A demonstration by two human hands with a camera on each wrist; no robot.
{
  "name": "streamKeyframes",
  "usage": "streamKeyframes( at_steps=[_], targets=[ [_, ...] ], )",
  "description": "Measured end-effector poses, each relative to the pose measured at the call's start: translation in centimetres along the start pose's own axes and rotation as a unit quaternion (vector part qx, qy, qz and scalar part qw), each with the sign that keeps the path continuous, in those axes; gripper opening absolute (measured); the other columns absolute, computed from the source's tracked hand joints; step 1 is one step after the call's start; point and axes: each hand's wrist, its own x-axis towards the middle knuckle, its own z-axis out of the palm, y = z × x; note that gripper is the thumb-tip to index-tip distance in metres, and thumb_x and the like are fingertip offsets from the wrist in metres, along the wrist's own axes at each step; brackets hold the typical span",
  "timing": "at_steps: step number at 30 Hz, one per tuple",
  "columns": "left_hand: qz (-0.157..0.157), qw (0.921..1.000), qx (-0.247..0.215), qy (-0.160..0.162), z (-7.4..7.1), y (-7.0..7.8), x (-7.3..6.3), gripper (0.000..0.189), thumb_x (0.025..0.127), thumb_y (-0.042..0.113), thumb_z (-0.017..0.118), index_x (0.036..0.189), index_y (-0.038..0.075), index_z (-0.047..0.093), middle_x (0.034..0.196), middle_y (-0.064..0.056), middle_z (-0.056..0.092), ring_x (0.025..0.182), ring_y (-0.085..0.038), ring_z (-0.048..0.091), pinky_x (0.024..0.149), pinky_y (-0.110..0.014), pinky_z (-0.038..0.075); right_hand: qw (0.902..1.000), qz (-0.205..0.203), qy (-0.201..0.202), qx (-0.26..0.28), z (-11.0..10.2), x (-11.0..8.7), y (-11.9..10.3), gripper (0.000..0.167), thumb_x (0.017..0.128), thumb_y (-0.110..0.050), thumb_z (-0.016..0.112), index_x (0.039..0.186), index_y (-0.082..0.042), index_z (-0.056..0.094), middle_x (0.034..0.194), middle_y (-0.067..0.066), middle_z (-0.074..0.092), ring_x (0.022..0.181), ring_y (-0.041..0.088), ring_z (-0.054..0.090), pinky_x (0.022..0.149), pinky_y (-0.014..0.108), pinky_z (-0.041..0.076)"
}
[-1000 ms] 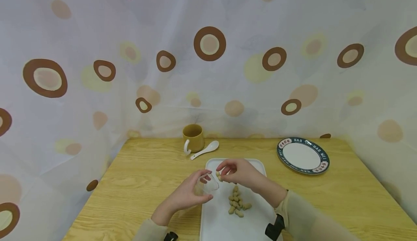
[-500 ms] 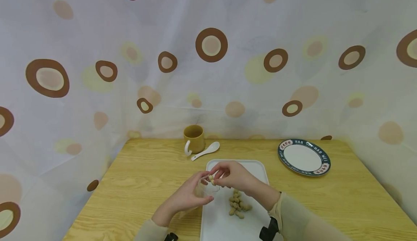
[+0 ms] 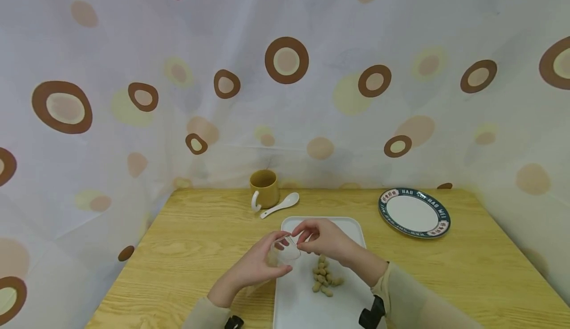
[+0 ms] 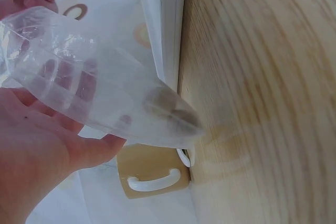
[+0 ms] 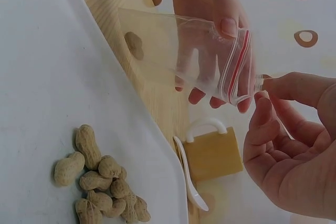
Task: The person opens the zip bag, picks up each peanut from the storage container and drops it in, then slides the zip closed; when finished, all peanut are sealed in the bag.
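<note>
Bag [image 5: 163,51] of clear plastic, at least one peanut [image 5: 134,45] in its bottom, slants near the left edge of the white tray [image 3: 307,309], held between the thumb and spread fingers of your left hand [image 3: 254,265]. Bent fingertips of your right hand [image 3: 328,240] meet the bag's mouth, though I cannot tell whether they pinch its lip. Loose peanuts [image 3: 323,277] lie heaped on that tray, with a white spoon [image 3: 281,205] beside the yellow mug [image 3: 267,193] beyond it and a dark-rimmed plate [image 3: 414,212] off to the right.

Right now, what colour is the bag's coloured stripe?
The stripe is red, clearest in the right wrist view.
</note>
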Motion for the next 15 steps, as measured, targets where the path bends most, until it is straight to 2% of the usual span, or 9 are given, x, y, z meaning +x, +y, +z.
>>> streamKeyframes(
  at_steps=[7,12,15],
  targets=[
    [-0.007,1.0000,0.002,0.003,-0.1,0.0,-0.1,0.064,0.088,0.029,0.073,0.142,0.010,0.044,0.129,-0.011,0.059,0.116,-0.028,0.056,0.097,-0.045,0.046,0.9997,0.011,0.012,-0.020,-0.5,-0.3,0.6,0.022,0.088,-0.007,0.072,0.109,-0.003,0.068,0.086,0.005,0.067,0.069,0.014,0.059,0.062,0.033,0.050],
    [-0.018,0.9998,0.005,0.010,-0.3,0.0,-0.1,0.067,0.087,0.032,0.073,0.144,0.010,0.043,0.129,-0.011,0.059,0.117,-0.027,0.056,0.097,-0.046,0.046,0.9983,0.020,0.023,-0.050,-0.7,-0.5,1.0,0.019,0.087,-0.008,0.073,0.106,-0.007,0.070,0.085,0.004,0.067,0.070,0.014,0.060,0.063,0.029,0.050],
    [-0.014,0.9998,0.005,0.015,-0.3,0.0,0.0,0.067,0.087,0.030,0.074,0.144,0.010,0.043,0.128,-0.012,0.059,0.117,-0.027,0.056,0.097,-0.047,0.046,0.9970,0.032,0.032,-0.062,-0.9,-0.7,1.5,0.019,0.086,-0.009,0.074,0.105,-0.008,0.070,0.084,0.003,0.067,0.070,0.015,0.057,0.062,0.028,0.048]
  ],
)
